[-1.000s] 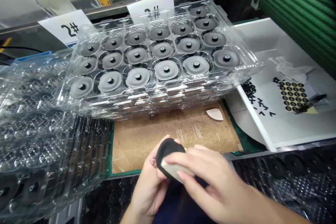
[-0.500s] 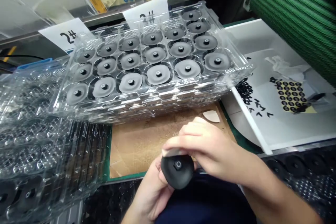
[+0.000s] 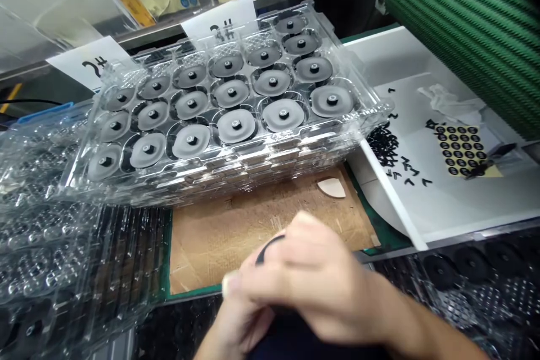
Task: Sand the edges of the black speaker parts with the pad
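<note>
My left hand (image 3: 238, 318) is closed around a black disc (image 3: 270, 248), low in front of me. Only a sliver of the disc's dark rim shows. Over it lies my right hand (image 3: 316, 281), blurred, its fingers bent and pressed together across the disc. A pale edge at the right fingertips looks like a small off-white pad (image 3: 230, 283), mostly hidden. Beneath and beyond the hands is a sheet of brown cardboard (image 3: 206, 247) with a second off-white pad (image 3: 332, 187) on it.
A stack of clear plastic trays (image 3: 253, 149) holds rows of grey-black discs with central stubs. More clear trays (image 3: 50, 236) are piled at left. A white bin (image 3: 447, 208) at right holds small black parts (image 3: 383, 146) and a sticker sheet (image 3: 462, 152). A green roller (image 3: 472, 28) overhangs it.
My right hand has moved down and left over the disc, covering its face and centre stub, which were visible before. The view has shifted slightly, moving the trays left.
</note>
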The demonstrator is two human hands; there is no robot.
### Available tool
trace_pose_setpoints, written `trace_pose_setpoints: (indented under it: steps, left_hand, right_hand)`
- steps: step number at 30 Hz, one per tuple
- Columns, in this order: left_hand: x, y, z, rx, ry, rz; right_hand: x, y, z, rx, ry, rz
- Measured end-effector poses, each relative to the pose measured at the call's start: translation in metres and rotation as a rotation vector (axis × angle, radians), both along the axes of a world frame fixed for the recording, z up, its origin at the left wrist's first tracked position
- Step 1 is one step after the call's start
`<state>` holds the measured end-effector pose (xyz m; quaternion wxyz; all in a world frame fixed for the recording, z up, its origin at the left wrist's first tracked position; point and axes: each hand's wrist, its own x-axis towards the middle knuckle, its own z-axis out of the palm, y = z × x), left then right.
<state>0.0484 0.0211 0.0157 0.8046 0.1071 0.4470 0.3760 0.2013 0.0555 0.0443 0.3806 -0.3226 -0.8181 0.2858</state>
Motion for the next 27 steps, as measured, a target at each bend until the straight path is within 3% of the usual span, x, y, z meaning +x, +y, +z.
trace_pose_setpoints:
  steps: [3,5,9,12,17,23,25,27]
  left_hand:
    - [0.002,0.002,0.005,-0.004,-0.090,0.018]
    - [0.001,0.003,0.006,-0.011,-0.154,0.029]
    - [-0.006,0.002,0.001,0.012,-0.221,0.047]
    - [-0.012,0.001,-0.005,0.014,-0.236,0.060]
    - [-0.021,-0.001,-0.012,-0.002,-0.236,0.120]
    - [-0.027,-0.007,-0.016,-0.005,-0.152,0.273]
    - [-0.031,-0.009,-0.016,0.007,-0.121,0.300]
    - [-0.035,-0.010,-0.017,0.024,-0.088,0.325]
  right_hand:
    - [0.007,0.010,-0.025,-0.310,0.127,-0.324]
    - [0.012,0.012,-0.051,-0.475,0.067,-0.478]
    - [0.008,-0.011,-0.108,-0.525,-0.091,-0.480]
    - [0.000,-0.036,-0.135,-0.503,-0.204,-0.557]
    - [-0.007,-0.055,-0.145,-0.434,-0.309,-0.583]
    - [0.000,-0.036,-0.156,-0.379,-0.340,-0.550]
    - [0.001,-0.023,-0.152,-0.393,-0.325,-0.553]
    - [-0.002,-0.013,-0.135,-0.418,-0.293,-0.539]
